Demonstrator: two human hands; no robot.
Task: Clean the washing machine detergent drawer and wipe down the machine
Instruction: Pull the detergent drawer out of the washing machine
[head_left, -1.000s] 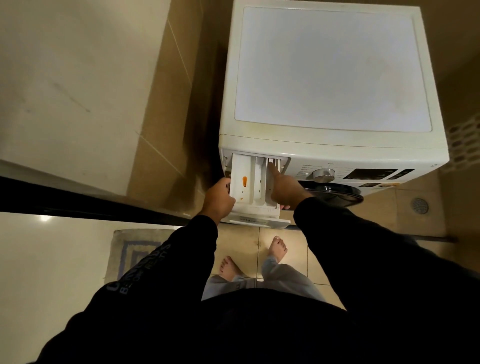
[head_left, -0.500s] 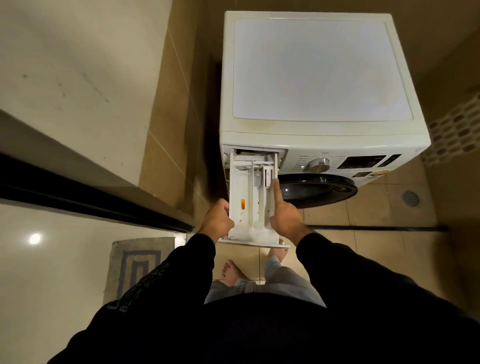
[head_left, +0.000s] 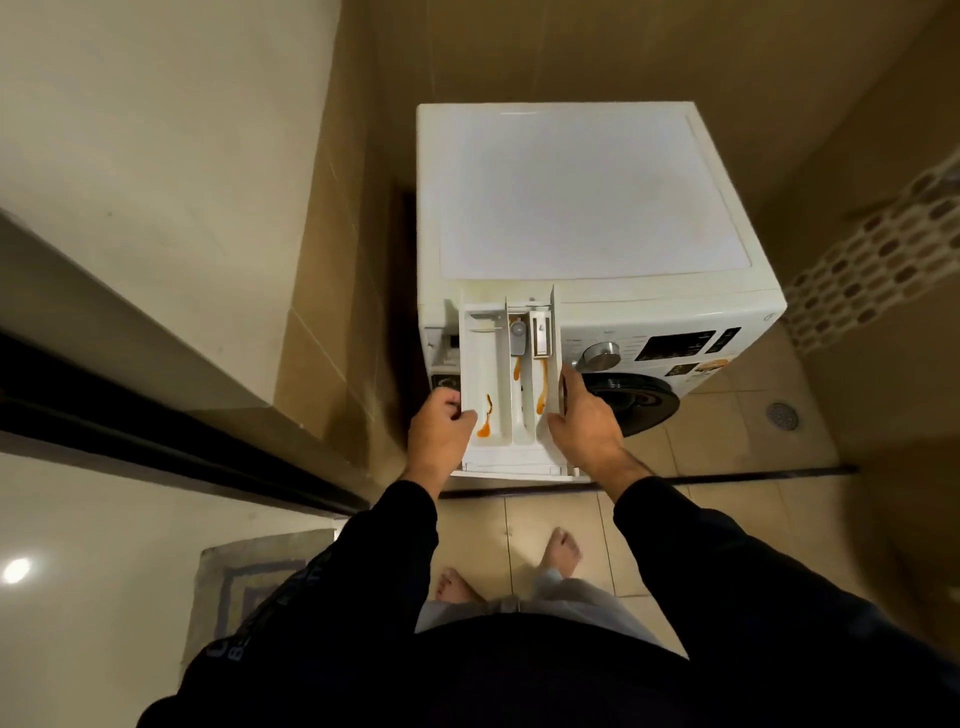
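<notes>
A person in dark long sleeves stands barefoot on a tiled floor (head_left: 737, 457) before a white front-loading washing machine (head_left: 587, 208), holding its detergent drawer (head_left: 506, 384) with both hands. The left hand (head_left: 439, 431) has its grip closed on the drawer's left wall, fingers curled over the rim; the right hand (head_left: 584, 415) clamps the right wall, thumb on the inside and fingers down the outer side. The drawer is held in front of the machine's upper left corner, its far end overlapping the top edge, to the right of the open drawer slot (head_left: 444, 338). Orange residue (head_left: 485, 418) streaks the drawer's compartments. To the right of the drawer sit the control dial (head_left: 602, 356) and a dark display panel (head_left: 675, 345), with the round door (head_left: 639, 400) below. A floor drain (head_left: 783, 414) lies at right, and a patterned mat (head_left: 244, 587) at lower left.
</notes>
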